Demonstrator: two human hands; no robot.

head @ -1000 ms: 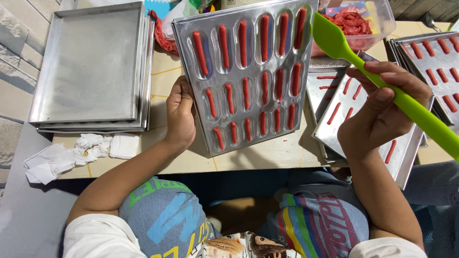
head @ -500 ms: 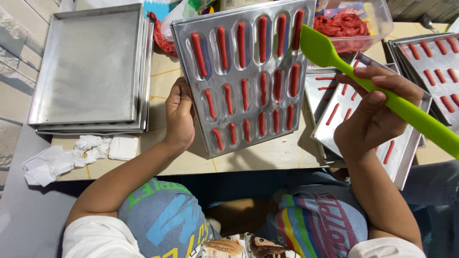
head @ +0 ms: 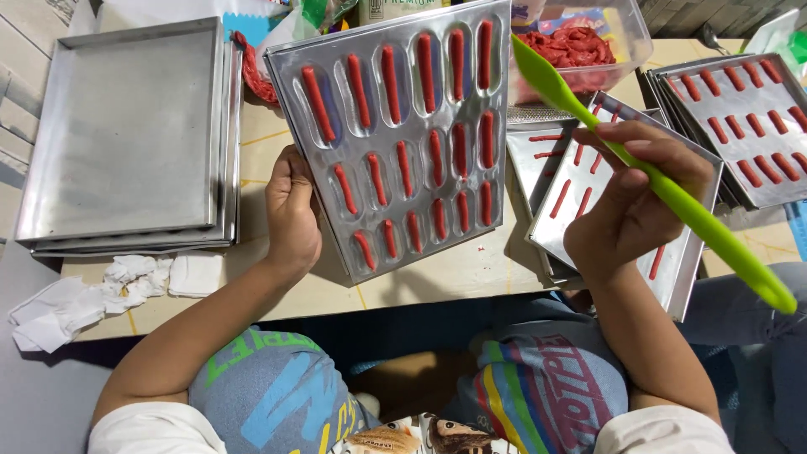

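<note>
Starting at the left, empty trays [head: 126, 134] are stacked well apart from the hands. The mould [head: 403, 134] is gripped at its lower left edge by the left hand [head: 292, 210] and tilted up, its red-filled grooves running away from the person. Right of it, the spatula [head: 639, 168] is held closed in the right hand [head: 630, 206], its blade just beside the mould's upper right corner, long axis slanting down-right.

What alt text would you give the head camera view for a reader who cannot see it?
A person's left hand tilts up a metal mould tray filled with red strips, while the right hand holds a green spatula beside it. Stacked empty trays sit to the left, a clear tub of red paste behind, more filled trays to the right.
</note>
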